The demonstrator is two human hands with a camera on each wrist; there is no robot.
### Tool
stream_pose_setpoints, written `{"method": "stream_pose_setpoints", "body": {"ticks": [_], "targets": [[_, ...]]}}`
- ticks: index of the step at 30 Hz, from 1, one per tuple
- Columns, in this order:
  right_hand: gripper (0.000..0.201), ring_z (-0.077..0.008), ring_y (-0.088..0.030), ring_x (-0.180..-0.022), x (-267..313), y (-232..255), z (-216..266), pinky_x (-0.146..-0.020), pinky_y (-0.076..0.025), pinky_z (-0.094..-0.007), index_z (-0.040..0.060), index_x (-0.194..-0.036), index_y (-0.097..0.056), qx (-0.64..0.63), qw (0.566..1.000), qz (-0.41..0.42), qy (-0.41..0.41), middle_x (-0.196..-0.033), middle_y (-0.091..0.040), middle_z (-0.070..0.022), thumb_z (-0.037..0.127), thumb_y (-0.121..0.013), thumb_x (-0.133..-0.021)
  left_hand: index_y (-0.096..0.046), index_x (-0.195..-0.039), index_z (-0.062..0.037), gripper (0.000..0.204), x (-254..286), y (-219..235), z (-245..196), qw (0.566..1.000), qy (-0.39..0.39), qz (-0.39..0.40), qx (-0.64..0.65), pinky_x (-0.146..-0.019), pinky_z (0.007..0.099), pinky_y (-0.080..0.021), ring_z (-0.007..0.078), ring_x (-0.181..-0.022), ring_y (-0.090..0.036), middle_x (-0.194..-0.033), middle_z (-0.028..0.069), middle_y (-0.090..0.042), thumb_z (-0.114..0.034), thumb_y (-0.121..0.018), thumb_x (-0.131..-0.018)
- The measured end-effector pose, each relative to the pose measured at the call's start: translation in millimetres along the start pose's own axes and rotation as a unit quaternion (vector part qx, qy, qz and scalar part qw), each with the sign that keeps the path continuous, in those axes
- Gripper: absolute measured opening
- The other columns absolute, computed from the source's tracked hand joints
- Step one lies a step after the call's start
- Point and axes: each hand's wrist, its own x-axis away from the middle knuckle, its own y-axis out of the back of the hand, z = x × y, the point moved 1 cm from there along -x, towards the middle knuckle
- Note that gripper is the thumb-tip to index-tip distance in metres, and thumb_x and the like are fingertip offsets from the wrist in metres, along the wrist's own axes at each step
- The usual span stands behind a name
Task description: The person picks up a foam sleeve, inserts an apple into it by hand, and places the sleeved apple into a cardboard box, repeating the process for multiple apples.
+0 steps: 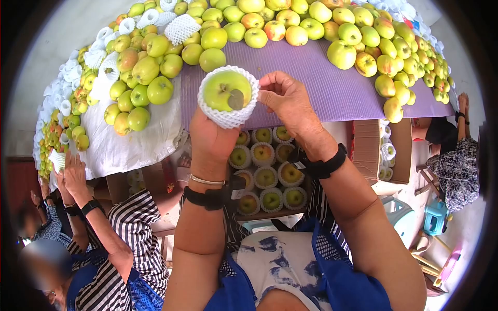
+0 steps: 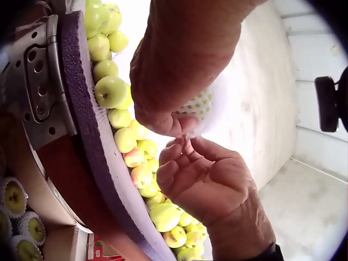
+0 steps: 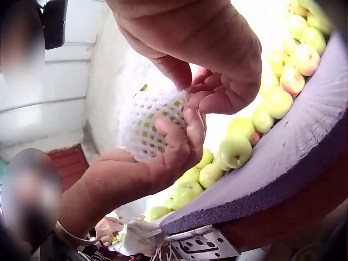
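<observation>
A green apple (image 1: 218, 93) sits in a white foam net sleeve (image 1: 231, 119), its stem end facing up and a dark oval patch on its top. My left hand (image 1: 210, 137) holds it from below, fingers curled round the net in the right wrist view. At the sleeve's right rim, my right hand (image 1: 293, 106) pinches the net's edge between thumb and fingers. Green mesh gaps of the foam net (image 3: 149, 122) show the apple inside. Under my forearms stands a box of apples in foam nets (image 1: 265, 177).
Loose apples (image 1: 254, 37) pile along the back of the purple ridged mat (image 1: 290, 78) and over a white cloth (image 1: 104, 140). Empty foam nets (image 1: 181, 29) lie among them. Another carton (image 1: 365, 150) stands at right. A person's hands (image 1: 75, 179) work at left.
</observation>
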Motion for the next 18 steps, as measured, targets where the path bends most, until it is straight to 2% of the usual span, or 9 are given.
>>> {"method": "stream_pose_setpoints", "body": {"ticks": [1, 4, 7, 10, 13, 16, 18], "targets": [[0.01, -0.0063, -0.051, -0.073, 0.1, -0.4, -0.6, -0.064, -0.043, -0.0206, 0.0009, -0.087, -0.057, 0.01, 1.0, -0.01, 0.009, -0.082, -0.058, -0.0015, 0.003, -0.062, -0.078, -0.041, -0.125, 0.0004, 0.039, 0.6, -1.5, -0.6, 1.0, -0.007, -0.003, 0.002, -0.094, 0.0431, -0.041, 0.0288, -0.114, -0.048, -0.125, 0.0148, -0.048, -0.023, -0.033, -0.094], [0.01, -0.0072, -0.051, -0.076, -0.9, -1.9, -2.3, -0.065, -0.043, -0.0208, 0.0007, -0.087, -0.057, -0.014, 1.0, 0.009, 0.025, -0.081, -0.057, -0.0013, 0.004, -0.062, -0.079, -0.041, -0.125, -0.0004, 0.039, -2.5, 13.0, -6.7, 0.982, 0.05, 0.176, 0.038, -0.093, 0.0437, -0.042, 0.0299, -0.113, -0.049, -0.124, 0.0146, -0.048, -0.023, -0.034, -0.094], [0.008, -0.0066, -0.051, -0.069, -1.8, -0.7, 2.1, -0.061, -0.043, -0.0205, 0.0015, -0.085, -0.056, 0.002, 0.997, -0.073, 0.03, -0.076, -0.056, -0.0004, 0.007, -0.061, -0.081, -0.039, -0.127, -0.0013, 0.04, -1.5, 13.5, -5.4, 0.995, 0.022, 0.091, 0.045, -0.093, 0.0447, -0.041, 0.0307, -0.114, -0.048, -0.126, 0.0153, -0.046, -0.024, -0.033, -0.094], [0.009, -0.0062, -0.049, -0.061, -2.6, 6.2, 6.6, -0.054, -0.041, -0.0206, 0.002, -0.085, -0.057, -0.025, 0.999, -0.036, 0.019, -0.071, -0.055, 0.0, 0.01, -0.059, -0.083, -0.037, -0.131, -0.0048, 0.043, 0.3, -0.6, -4.6, 1.0, -0.026, 0.007, 0.006, -0.098, 0.0505, -0.034, 0.0326, -0.123, -0.039, -0.135, 0.0146, -0.039, -0.026, -0.033, -0.093], [0.01, -0.006, -0.047, -0.055, -0.5, 1.0, 6.4, -0.049, -0.039, -0.0212, 0.0024, -0.084, -0.057, -0.063, 0.998, -0.003, -0.017, -0.066, -0.054, 0.0003, 0.013, -0.057, -0.085, -0.032, -0.133, 0.0009, 0.049, 0.8, -4.5, -4.4, 0.999, -0.031, 0.043, -0.013, -0.103, 0.0504, -0.028, 0.0336, -0.128, -0.032, -0.139, 0.0174, -0.033, -0.029, -0.033, -0.094], [0.009, -0.0057, -0.051, -0.056, -1.2, 3.3, 6.0, -0.05, -0.04, -0.0188, 0.004, -0.085, -0.057, -0.036, 0.998, 0.005, -0.056, -0.068, -0.055, 0.0015, 0.012, -0.055, -0.085, -0.03, -0.132, 0.0054, 0.055, 3.2, -7.0, -1.8, 0.997, -0.004, 0.073, -0.014, -0.106, 0.0505, -0.024, 0.0341, -0.13, -0.029, -0.139, 0.0204, -0.03, -0.032, -0.035, -0.092], [0.01, -0.0068, -0.05, -0.057, -2.3, 6.1, 4.9, -0.05, -0.04, -0.021, 0.0009, -0.084, -0.058, 0.0, 0.999, 0.007, -0.044, -0.069, -0.056, -0.0012, 0.011, -0.056, -0.083, -0.031, -0.131, 0.006, 0.056, 5.2, -5.4, -3.8, 0.996, 0.024, 0.078, 0.021, -0.105, 0.0498, -0.025, 0.0339, -0.128, -0.031, -0.138, 0.0209, -0.032, -0.032, -0.039, -0.091]]}}
